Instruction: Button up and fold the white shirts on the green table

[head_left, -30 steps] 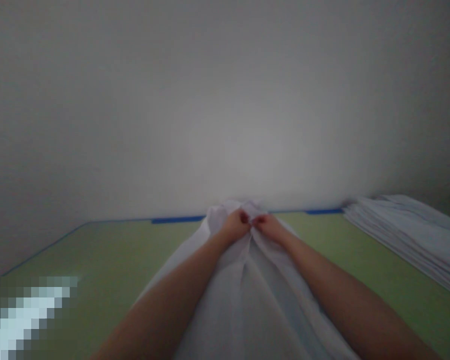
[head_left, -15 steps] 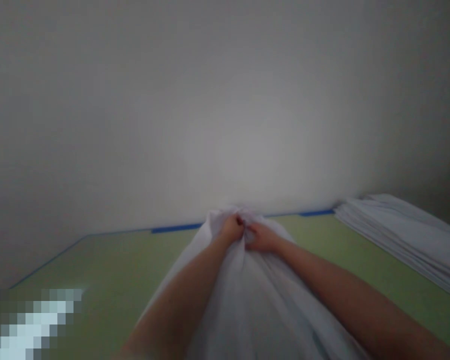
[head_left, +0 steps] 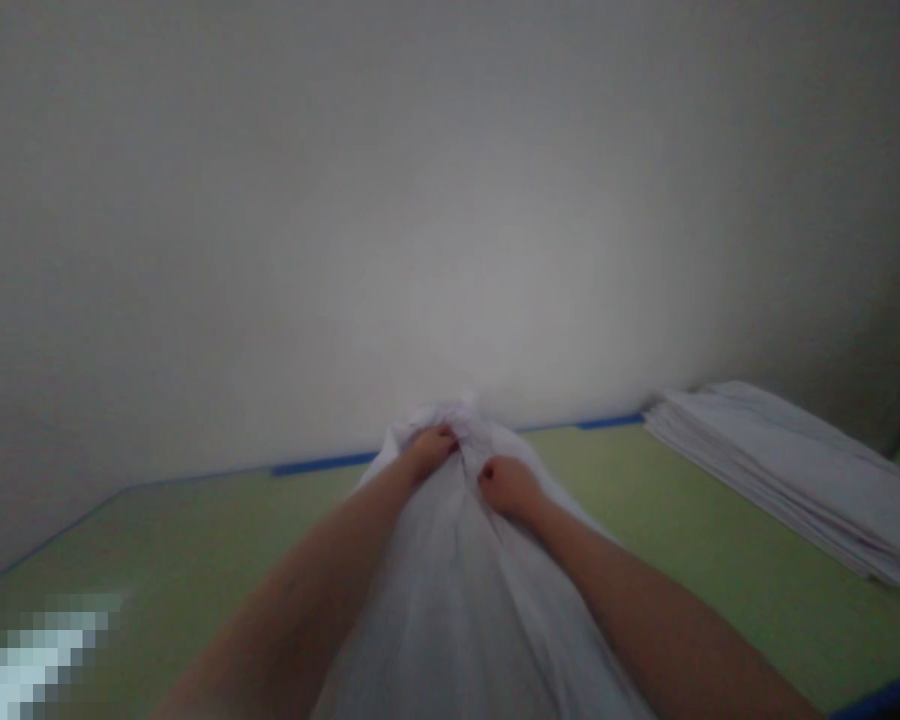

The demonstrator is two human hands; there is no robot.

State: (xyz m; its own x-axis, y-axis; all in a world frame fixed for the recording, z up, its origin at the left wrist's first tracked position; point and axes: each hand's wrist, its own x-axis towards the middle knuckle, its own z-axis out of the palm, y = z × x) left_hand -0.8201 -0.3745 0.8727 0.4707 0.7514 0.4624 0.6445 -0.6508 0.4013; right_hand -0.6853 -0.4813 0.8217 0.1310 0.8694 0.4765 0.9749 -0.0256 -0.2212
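Note:
A white cloth point(head_left: 450, 580) rises in long folds between my forearms, its far end bunched up against the wall. My left hand point(head_left: 435, 448) is closed on the gathered cloth near its top. Just to the right and a little lower, my right hand point(head_left: 508, 487) is curled into a fist against the same cloth, gripping a fold of it. The fingertips of both hands are partly hidden and blurred.
A flat stack of folded white cloths point(head_left: 787, 480) lies on the right of the green table point(head_left: 217, 550). Blue edging point(head_left: 322, 464) runs along the table's back, where a plain pale wall point(head_left: 450, 220) stands. A pixelated bright patch covers the lower left.
My hands have moved slightly apart; the right one has closed from a more extended pose and sits lower. The view has shifted a little to the right.

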